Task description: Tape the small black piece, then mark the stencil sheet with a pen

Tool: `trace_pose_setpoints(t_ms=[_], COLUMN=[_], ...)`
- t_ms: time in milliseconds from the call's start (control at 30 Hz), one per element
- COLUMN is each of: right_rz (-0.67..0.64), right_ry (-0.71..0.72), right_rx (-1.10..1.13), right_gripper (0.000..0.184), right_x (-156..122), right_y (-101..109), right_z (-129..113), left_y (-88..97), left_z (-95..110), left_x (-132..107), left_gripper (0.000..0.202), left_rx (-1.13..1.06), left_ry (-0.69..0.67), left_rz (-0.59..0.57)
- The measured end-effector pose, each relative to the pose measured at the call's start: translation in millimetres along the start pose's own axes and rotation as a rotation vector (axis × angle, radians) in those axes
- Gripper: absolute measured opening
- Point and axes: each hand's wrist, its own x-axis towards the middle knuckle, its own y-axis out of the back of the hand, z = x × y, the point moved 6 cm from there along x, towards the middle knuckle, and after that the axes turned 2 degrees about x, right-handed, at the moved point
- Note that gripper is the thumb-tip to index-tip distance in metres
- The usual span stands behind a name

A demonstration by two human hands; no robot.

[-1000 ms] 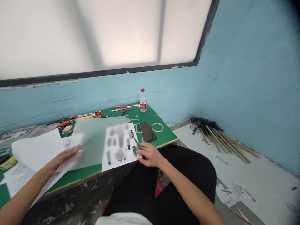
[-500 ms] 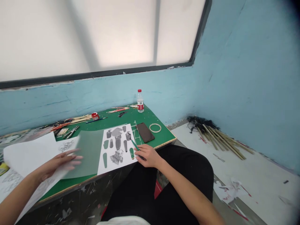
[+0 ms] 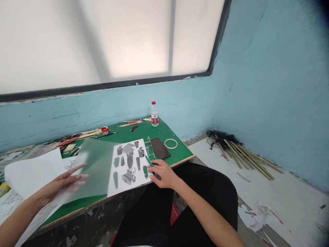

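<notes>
My right hand [image 3: 162,174] grips a slim green pen-like tool [image 3: 148,160], whose exact kind I cannot make out. It rests at the right edge of a white printed sheet [image 3: 117,192]. Grey pictures cover this sheet, and green shows through several cut-out shapes. My left hand [image 3: 68,181] has its fingers stretched and spread, slightly blurred, over the left part of a translucent sheet [image 3: 96,171]. That sheet lies left of the printed one, its left side lifted off the table. Whether the fingers touch it is unclear.
On the green table [image 3: 167,130] are a phone [image 3: 160,147], a tape-like ring [image 3: 171,139], a water bottle [image 3: 154,118], a red jar [image 3: 105,130] and thin sticks. White papers [image 3: 38,168] lie left. Bamboo sticks [image 3: 249,157] and scraps lie on the floor at right.
The translucent sheet's left side has risen and spread leftward, covering more of the drawing and tools there. My left hand has shifted slightly; my right hand stays with the green tool.
</notes>
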Motion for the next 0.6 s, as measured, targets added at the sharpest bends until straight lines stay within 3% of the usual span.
trace_pose_setpoints(t_ms=[333,600], right_rz=[-0.025,-0.029], right_ry=[-0.002,0.002], right_rx=[0.013,0.002], right_gripper=[0.017,0.016], right_x=[1,0], right_y=[1,1], right_z=[0,0], left_y=[3.5,5.0], left_z=[-28,-33], left_x=[-4,-3], left_gripper=[0.115,0.113], left_rx=[-0.062,-0.085], left_ry=[0.045,0.022], left_rz=[0.035,0.053])
